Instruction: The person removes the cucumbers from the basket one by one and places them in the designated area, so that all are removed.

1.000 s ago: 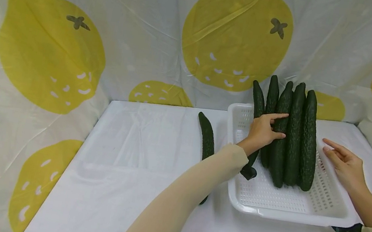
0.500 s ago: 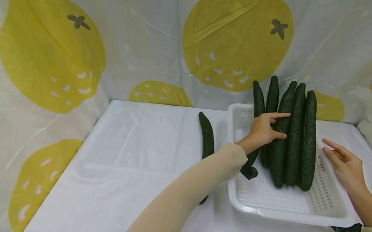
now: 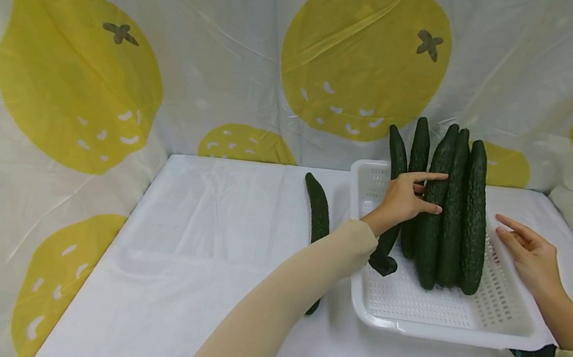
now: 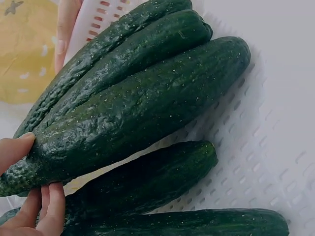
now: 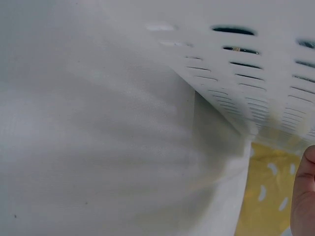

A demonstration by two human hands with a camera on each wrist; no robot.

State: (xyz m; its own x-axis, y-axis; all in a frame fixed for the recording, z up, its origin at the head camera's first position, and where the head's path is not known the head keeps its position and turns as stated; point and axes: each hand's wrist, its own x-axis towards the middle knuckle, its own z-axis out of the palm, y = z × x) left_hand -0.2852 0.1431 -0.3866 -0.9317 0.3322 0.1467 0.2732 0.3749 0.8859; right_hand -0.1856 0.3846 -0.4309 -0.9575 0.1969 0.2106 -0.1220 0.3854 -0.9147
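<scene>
In the head view my left hand [image 3: 401, 199] reaches over the white basket [image 3: 443, 331] and pinches a dark green cucumber [image 3: 428, 240] near its upper part. Its thumb [image 4: 17, 150] lies on one side and the other fingers [image 4: 51, 209] curl under it in the left wrist view. Two more cucumbers [image 3: 475, 223] lean close along its right side; a thinner pair, including the leftmost cucumber [image 3: 397, 153], stands to its left, partly behind my hand. My right hand [image 3: 532, 254] is at the basket's right rim with its fingers fairly straight, apart from the cucumbers.
A single curved cucumber [image 3: 318, 209] lies on the white-covered table [image 3: 200, 221] left of the basket, partly covered by my left sleeve [image 3: 295, 294]. Behind the table hangs a curtain [image 3: 219, 35] printed with yellow lemons.
The upper end of the cucumber in my left hand has shifted slightly right, closer to its right neighbour. My right hand has stayed at the basket rim.
</scene>
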